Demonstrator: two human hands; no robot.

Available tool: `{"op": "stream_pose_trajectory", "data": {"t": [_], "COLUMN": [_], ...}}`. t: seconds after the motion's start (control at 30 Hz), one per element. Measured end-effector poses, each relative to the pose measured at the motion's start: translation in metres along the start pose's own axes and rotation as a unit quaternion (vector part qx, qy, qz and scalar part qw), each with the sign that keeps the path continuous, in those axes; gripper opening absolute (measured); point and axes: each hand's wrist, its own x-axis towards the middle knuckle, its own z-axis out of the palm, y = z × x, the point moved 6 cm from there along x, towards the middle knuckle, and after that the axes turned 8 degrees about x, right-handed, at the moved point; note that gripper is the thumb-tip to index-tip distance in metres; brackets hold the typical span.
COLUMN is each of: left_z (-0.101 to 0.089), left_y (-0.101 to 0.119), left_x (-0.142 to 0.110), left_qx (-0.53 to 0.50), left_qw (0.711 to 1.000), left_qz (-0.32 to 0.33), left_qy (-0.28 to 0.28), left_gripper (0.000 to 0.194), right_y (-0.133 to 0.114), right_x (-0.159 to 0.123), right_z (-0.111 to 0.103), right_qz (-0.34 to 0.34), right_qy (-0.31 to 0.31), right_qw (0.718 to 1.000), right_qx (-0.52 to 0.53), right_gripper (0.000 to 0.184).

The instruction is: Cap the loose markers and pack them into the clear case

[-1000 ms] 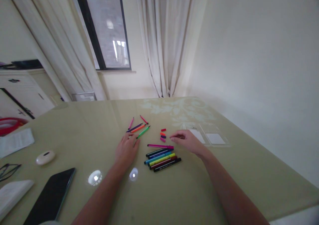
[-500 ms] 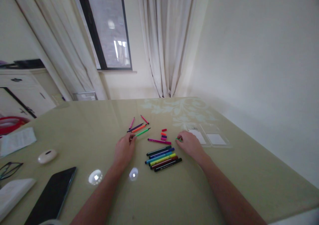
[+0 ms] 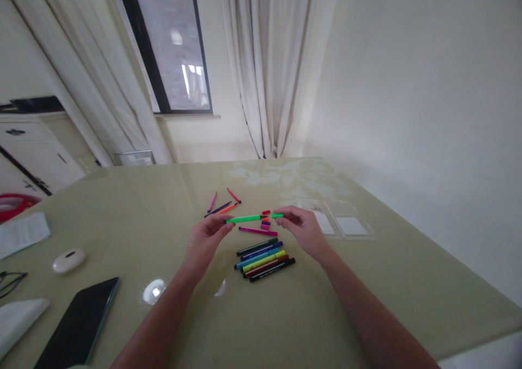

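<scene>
My left hand [image 3: 207,240] pinches the back end of an uncapped green marker [image 3: 247,219], its dark tip pointing right. Facing that tip, a green cap [image 3: 277,215] sits between the fingertips of my right hand [image 3: 302,228]; a small gap separates cap and tip. Behind and below them lie several loose caps [image 3: 265,226] in red, orange, purple and pink. A capped magenta marker [image 3: 258,231] rests just under these. Nearer to me is a row of several capped markers [image 3: 265,260], dark green to black. Uncapped pink, red, purple and orange markers [image 3: 228,208] lie beyond my left hand.
A clear plastic case [image 3: 351,226] with white inserts lies right of my right hand. On the left are a black phone [image 3: 77,323], a white oval case [image 3: 69,261], glasses [image 3: 12,283] and a white box [image 3: 20,323]. A wall [image 3: 428,140] borders the table's right side.
My left hand has lifted the green marker off the table and moved it right. My right hand has shifted slightly left and up, bringing the green cap in line with the tip.
</scene>
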Motion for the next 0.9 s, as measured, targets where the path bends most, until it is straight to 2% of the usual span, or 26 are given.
{"op": "stream_pose_trajectory", "data": {"t": [0.37, 0.67, 0.9], "left_z": [0.004, 0.012, 0.014], "left_y": [0.003, 0.001, 0.0], "left_x": [-0.002, -0.005, -0.01], "left_qx": [0.002, 0.001, 0.0], "left_qw": [1.0, 0.999, 0.999], "left_qz": [-0.005, -0.021, -0.044], "left_qy": [-0.016, -0.03, -0.025], "left_gripper": [0.04, 0.043, 0.046], "right_y": [-0.003, -0.005, -0.009], "right_x": [-0.002, -0.005, -0.007], "right_z": [0.002, 0.005, 0.002], "right_qz": [-0.008, -0.022, -0.043], "right_qy": [0.002, -0.024, -0.009], "right_qw": [0.999, 0.999, 0.999], "right_qx": [0.031, -0.003, -0.021], "right_gripper": [0.024, 0.024, 0.02]}}
